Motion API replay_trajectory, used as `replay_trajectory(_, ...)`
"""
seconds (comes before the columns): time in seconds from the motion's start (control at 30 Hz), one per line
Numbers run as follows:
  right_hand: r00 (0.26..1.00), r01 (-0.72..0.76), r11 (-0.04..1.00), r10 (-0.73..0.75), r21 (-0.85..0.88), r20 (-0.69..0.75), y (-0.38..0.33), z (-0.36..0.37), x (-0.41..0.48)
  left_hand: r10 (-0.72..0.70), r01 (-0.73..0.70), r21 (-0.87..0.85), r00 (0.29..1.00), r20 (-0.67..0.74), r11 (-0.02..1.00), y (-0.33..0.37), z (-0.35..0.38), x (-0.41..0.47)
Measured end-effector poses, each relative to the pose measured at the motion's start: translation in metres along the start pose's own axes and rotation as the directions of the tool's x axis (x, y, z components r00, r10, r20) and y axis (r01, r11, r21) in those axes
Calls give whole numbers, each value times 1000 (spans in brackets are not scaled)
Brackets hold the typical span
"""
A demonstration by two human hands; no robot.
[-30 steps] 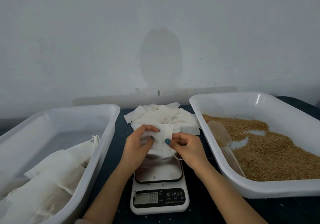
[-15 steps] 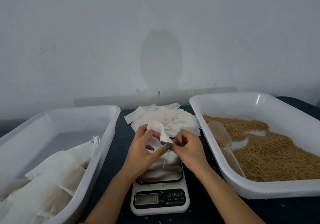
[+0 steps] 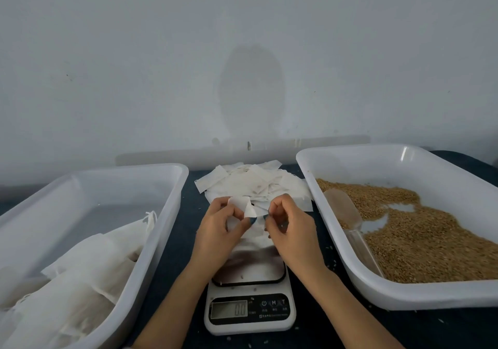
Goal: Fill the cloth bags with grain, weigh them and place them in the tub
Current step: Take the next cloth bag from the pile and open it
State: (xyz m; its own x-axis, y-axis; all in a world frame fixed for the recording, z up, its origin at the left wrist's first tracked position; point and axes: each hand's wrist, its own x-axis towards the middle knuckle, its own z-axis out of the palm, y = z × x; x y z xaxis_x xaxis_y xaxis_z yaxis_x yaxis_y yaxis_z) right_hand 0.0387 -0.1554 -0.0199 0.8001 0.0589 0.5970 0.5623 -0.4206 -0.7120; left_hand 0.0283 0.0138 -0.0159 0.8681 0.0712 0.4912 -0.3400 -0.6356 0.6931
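My left hand (image 3: 219,227) and my right hand (image 3: 289,227) both pinch one empty white cloth bag (image 3: 242,208) above the far end of the digital scale (image 3: 249,308). The bag's mouth is pulled apart between my fingertips. The scale's display reads 0.0 and its pan is bare. Behind my hands lies a pile of empty cloth bags (image 3: 256,184). The right tub (image 3: 350,160) holds brown grain (image 3: 420,235) and a clear plastic scoop (image 3: 347,214) lying in it. The left tub (image 3: 151,222) holds several filled white bags (image 3: 75,276).
Everything stands on a dark table (image 3: 177,254) against a plain grey wall. Stray grains are scattered on the table around the scale. A narrow strip of dark table runs between each tub and the scale.
My hands have turned and worked the flat bag, folding it and spreading its mouth. They stayed over the scale's far end.
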Motion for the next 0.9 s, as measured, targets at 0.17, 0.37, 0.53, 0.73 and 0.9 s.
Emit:
replay_trajectory(0.17,987,131,915,-156,-381,-37,-6,-5,-3,129,-126,63,990,-49,990,4,-1,-2)
replay_trajectory(0.37,990,94,955,-120,-280,-77,-4,-6,0,154,-145,100,985,-82,984,9,-2,-1)
replay_trajectory(0.53,937,313,903,-343,-294,-57,-10,-6,-2,172,-159,114,978,-114,981,8,-2,-1)
replay_trajectory(0.73,969,231,947,-245,-224,-39,-16,-4,-6,187,-178,76,973,-135,981,10,-4,0)
replay_trajectory(0.9,983,184,963,-178,-196,51,-16,-3,-3,210,-204,59,969,-133,977,15,-4,-2)
